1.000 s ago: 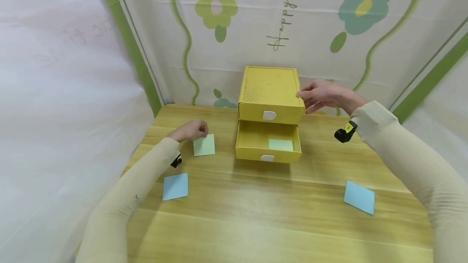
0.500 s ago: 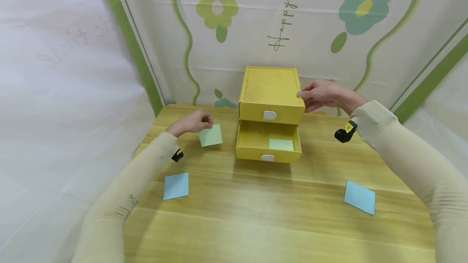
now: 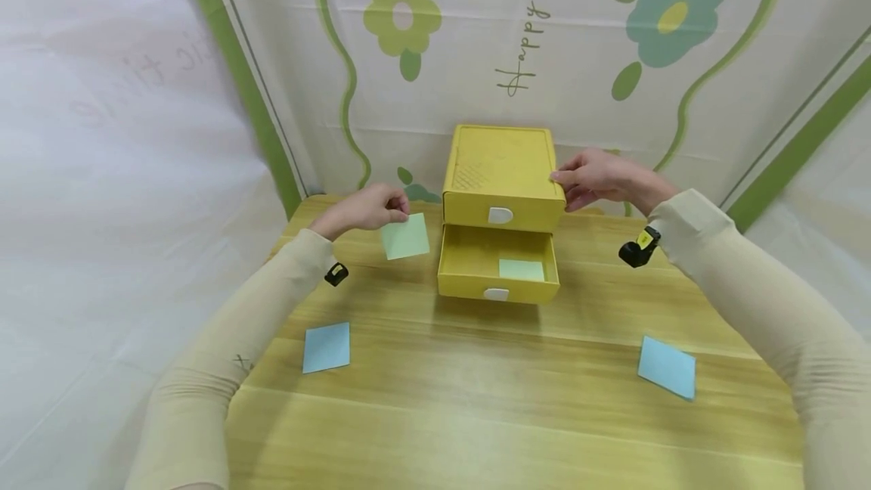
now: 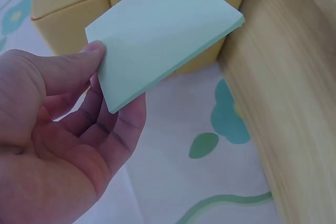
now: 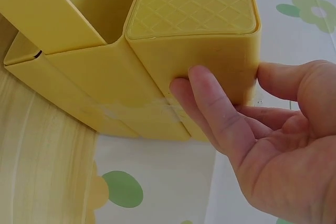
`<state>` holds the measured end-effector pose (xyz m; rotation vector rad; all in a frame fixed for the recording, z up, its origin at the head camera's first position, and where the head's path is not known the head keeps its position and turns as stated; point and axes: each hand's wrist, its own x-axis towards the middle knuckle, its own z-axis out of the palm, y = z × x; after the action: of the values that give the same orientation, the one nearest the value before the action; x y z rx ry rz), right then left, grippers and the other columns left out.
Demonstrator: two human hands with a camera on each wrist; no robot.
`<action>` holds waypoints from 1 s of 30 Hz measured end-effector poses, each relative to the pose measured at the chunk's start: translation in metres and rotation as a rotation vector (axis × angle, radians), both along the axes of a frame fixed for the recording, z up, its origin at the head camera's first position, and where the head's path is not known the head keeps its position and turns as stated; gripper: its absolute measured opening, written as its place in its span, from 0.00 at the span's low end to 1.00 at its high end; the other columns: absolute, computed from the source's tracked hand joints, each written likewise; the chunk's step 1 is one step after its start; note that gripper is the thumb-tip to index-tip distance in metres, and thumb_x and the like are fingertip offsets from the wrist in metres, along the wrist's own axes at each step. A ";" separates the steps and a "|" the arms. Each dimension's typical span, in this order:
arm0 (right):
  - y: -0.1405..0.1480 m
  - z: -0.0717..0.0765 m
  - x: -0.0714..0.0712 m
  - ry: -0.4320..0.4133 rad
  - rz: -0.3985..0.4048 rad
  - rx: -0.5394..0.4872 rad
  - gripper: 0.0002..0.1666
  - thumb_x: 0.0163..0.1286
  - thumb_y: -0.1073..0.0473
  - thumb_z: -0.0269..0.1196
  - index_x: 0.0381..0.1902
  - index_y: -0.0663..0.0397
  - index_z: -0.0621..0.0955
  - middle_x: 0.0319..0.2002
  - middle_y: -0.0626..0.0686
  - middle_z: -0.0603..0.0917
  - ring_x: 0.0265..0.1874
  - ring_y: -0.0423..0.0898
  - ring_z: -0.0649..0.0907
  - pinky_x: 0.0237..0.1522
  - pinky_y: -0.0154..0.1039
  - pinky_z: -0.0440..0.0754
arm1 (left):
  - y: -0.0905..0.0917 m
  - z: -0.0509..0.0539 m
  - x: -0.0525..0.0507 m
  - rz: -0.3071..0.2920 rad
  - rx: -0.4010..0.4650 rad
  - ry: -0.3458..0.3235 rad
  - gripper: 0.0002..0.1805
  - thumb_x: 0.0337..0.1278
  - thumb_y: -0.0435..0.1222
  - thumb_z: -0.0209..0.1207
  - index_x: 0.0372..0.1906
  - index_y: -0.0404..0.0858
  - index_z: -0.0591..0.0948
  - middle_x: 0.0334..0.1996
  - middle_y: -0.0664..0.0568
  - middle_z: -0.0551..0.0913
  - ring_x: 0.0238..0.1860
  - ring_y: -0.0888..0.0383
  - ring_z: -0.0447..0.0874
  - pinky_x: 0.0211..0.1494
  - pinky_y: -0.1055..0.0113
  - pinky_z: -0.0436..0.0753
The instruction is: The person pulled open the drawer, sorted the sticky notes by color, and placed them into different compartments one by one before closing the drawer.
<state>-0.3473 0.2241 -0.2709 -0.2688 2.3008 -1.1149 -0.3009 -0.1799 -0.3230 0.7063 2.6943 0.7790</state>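
In the head view my left hand pinches a pale green sticky note pad by its edge, raised over the table left of the yellow drawer box. The left wrist view shows the pad's thin stack of sheets between thumb and fingers. My right hand holds the box's upper right edge. In the right wrist view its thumb lies on the top edge and its fingers press the side. The lower drawer is pulled out, with another green pad inside.
A blue sticky note pad lies at the left of the wooden table, and another blue pad lies at the right. The upper drawer is closed. A printed cloth hangs behind the box.
My left hand has lifted the green sticky note pad off the table and carried it up and right, toward the drawer box. My right hand stays at the box's edge.
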 end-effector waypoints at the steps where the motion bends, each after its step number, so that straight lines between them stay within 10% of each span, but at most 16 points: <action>1: 0.000 0.000 0.000 -0.001 0.002 0.000 0.30 0.78 0.50 0.51 0.65 0.71 0.68 0.37 0.52 0.86 0.34 0.46 0.86 0.42 0.41 0.89 | 0.001 0.002 0.001 -0.003 -0.001 0.005 0.06 0.70 0.35 0.56 0.40 0.36 0.80 0.34 0.48 0.80 0.34 0.57 0.73 0.38 0.67 0.75; 21: 0.000 -0.002 0.000 0.004 0.000 0.009 0.28 0.79 0.51 0.50 0.63 0.70 0.69 0.37 0.53 0.86 0.35 0.47 0.87 0.45 0.45 0.89 | 0.052 0.048 0.041 -0.079 -0.033 0.246 0.03 0.67 0.36 0.59 0.37 0.40 0.79 0.33 0.51 0.83 0.35 0.57 0.77 0.41 0.66 0.78; 30: 0.001 -0.001 0.000 0.013 0.014 0.003 0.30 0.79 0.50 0.50 0.65 0.71 0.67 0.37 0.52 0.86 0.36 0.46 0.87 0.43 0.44 0.89 | 0.080 0.045 0.046 -0.159 0.024 0.249 0.03 0.67 0.35 0.59 0.37 0.39 0.80 0.35 0.51 0.84 0.35 0.58 0.79 0.41 0.68 0.81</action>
<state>-0.3475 0.2253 -0.2724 -0.2912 2.3080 -1.1051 -0.2551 -0.1002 -0.2784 1.0743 2.8030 0.7273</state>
